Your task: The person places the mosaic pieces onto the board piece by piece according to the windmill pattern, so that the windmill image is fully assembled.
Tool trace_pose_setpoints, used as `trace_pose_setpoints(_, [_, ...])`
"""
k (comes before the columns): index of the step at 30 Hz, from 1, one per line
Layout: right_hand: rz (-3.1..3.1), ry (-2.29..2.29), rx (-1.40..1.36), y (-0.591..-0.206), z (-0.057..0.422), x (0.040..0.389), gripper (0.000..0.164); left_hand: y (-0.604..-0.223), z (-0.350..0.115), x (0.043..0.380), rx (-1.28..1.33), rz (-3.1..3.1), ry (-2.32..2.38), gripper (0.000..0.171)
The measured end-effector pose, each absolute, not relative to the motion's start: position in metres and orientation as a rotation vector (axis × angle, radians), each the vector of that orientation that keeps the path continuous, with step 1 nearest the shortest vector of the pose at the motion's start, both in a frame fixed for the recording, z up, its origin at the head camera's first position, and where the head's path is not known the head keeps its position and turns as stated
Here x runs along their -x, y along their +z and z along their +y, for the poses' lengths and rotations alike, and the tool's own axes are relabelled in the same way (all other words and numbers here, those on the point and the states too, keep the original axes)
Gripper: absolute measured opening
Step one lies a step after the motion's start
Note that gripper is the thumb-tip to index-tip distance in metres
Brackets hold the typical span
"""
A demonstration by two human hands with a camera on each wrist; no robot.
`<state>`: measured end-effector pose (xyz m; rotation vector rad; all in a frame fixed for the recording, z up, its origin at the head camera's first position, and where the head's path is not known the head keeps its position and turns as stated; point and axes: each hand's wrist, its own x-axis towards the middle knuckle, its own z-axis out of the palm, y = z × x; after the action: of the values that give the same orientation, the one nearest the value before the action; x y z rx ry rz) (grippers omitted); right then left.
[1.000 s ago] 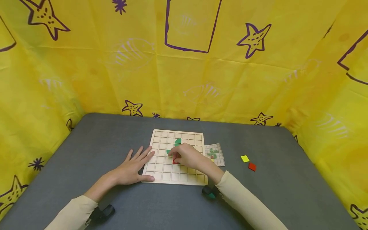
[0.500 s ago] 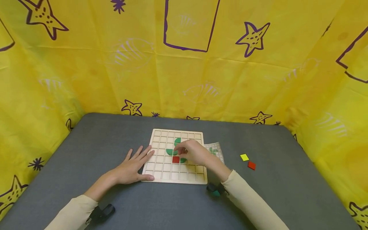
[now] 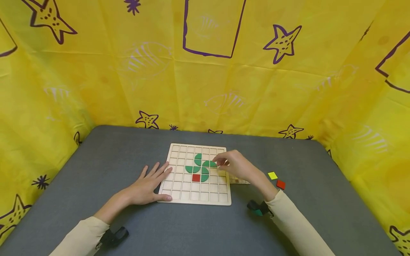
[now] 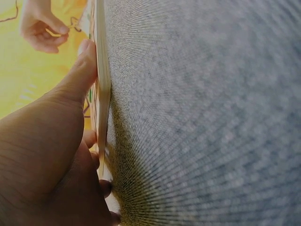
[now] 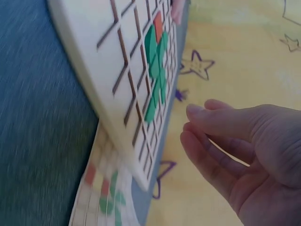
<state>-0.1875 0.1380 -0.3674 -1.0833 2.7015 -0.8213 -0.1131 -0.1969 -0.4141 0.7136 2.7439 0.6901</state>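
Note:
A wooden grid board (image 3: pixel 213 196) lies on the table. Green quarter-round tiles (image 3: pixel 205 174) form a pinwheel near its middle, and a red square tile (image 3: pixel 196 177) sits just below them. My left hand (image 3: pixel 144 190) rests at the board's left side with fingers spread, fingertips and thumb on its edge. Above the board's right part hovers my right hand (image 3: pixel 237 164), fingers loosely bent. The right wrist view shows nothing between those fingers (image 5: pixel 202 115). A printed pattern card (image 5: pixel 101 193) lies partly under the board's right edge; in the head view my right hand hides most of it.
To the right of the board, a yellow square tile (image 3: pixel 272 175) and another red square tile (image 3: pixel 280 185) lie on the dark grey table (image 3: pixel 179 231). A yellow cloth (image 3: pixel 198 81) with sea drawings hangs behind and at both sides.
My right hand has moved right from the board's middle, leaving the red square and the green pinwheel uncovered. The left hand has stayed in place.

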Motion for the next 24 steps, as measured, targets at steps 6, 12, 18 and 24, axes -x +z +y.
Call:
trace_pose_setpoints(6, [2.747, -0.854, 1.076, -0.366, 0.166, 0.188, 0.025, -0.414, -0.196, 0.113, -0.718, 2.749, 0.678, 0.102])
trace_pose_setpoints(12, [2.786, -0.879, 1.016, -0.369, 0.189, 0.187, 0.025, -0.413, -0.198, 0.112, -0.714, 2.752, 0.682, 0.101])
trace_pose_setpoints(18, [2.853, -0.893, 0.978, -0.375, 0.213, 0.189, 0.025, -0.415, -0.197, 0.113, -0.718, 2.751, 0.686, 0.102])
trace_pose_setpoints(24, [2.882, -0.899, 0.927, -0.380, 0.237, 0.188, 0.029, -0.417, -0.197, 0.113, -0.740, 2.763, 0.712, 0.100])
